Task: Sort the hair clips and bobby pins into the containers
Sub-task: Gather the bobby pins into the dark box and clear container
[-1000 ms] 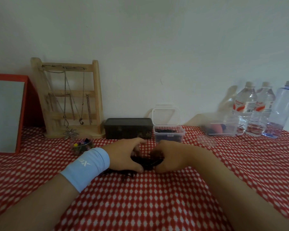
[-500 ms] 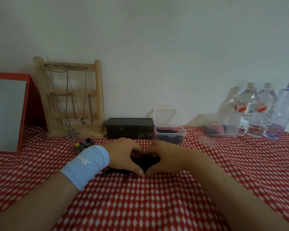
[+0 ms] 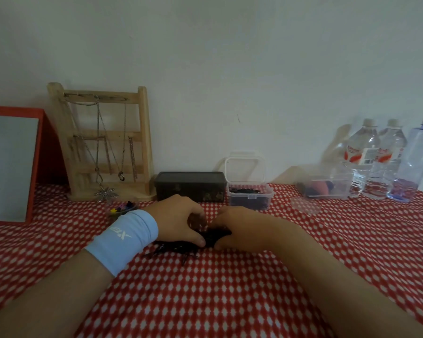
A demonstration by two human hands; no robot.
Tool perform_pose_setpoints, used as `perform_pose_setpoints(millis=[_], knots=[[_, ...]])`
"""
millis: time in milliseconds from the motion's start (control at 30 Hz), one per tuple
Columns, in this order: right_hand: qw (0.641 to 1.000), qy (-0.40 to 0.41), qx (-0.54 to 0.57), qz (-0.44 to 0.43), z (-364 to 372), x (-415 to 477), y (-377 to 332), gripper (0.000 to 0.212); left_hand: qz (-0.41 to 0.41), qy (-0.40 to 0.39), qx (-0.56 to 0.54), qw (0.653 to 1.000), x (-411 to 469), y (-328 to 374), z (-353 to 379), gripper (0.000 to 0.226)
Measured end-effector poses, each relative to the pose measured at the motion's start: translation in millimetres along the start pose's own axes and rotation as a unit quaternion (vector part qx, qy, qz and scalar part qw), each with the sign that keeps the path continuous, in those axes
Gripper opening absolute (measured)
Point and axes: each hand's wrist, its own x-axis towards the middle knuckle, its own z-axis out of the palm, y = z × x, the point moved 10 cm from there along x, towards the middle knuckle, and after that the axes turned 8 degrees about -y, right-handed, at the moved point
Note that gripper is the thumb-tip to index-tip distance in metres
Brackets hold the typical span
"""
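The left hand (image 3: pixel 178 220), wearing a pale blue wristband (image 3: pixel 125 237), and the right hand (image 3: pixel 239 228) are cupping a heap of black bobby pins (image 3: pixel 174 248) on the red-and-white tablecloth (image 3: pixel 205 301). Fingers and thumbs are curling round the heap, with the thumb tips lying close together. From the hands, a dark box (image 3: pixel 189 185) is sitting at 12 o'clock. A clear container (image 3: pixel 250 196) at 1 o'clock is standing with its lid open and holding dark pins. A wooden jewellery stand (image 3: pixel 142 132) is leaning at 11 o'clock, a small jar of coloured clips (image 3: pixel 122 209) is sitting at 10 o'clock, and water bottles (image 3: pixel 363 157) are standing at 2 o'clock.
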Motion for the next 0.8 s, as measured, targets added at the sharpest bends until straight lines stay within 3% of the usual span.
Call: perform_pose_setpoints(millis=[100,300,500,800], knots=[[0.999,0.019,-0.007,0.028,-1.3,4.5,4.9,0.037,-0.025,-0.012,0.011,1.0,-0.8,-7.4,1.3,0.062],[0.998,0.025,-0.044,0.033,4.2,12.8,-0.5,0.047,0.003,0.016,-0.02,1.0,0.1,-2.5,-0.2,0.041],[0.996,0.01,-0.049,0.068,-2.7,9.7,22.4,0.037,-0.016,0.003,-0.068,0.998,-1.5,-22.2,0.5,0.03],[0.978,0.038,0.198,0.053,-13.6,-15.8,39.8,0.029,-0.013,0.009,-0.029,0.999,0.3,-27.2,-2.6,0.019]])
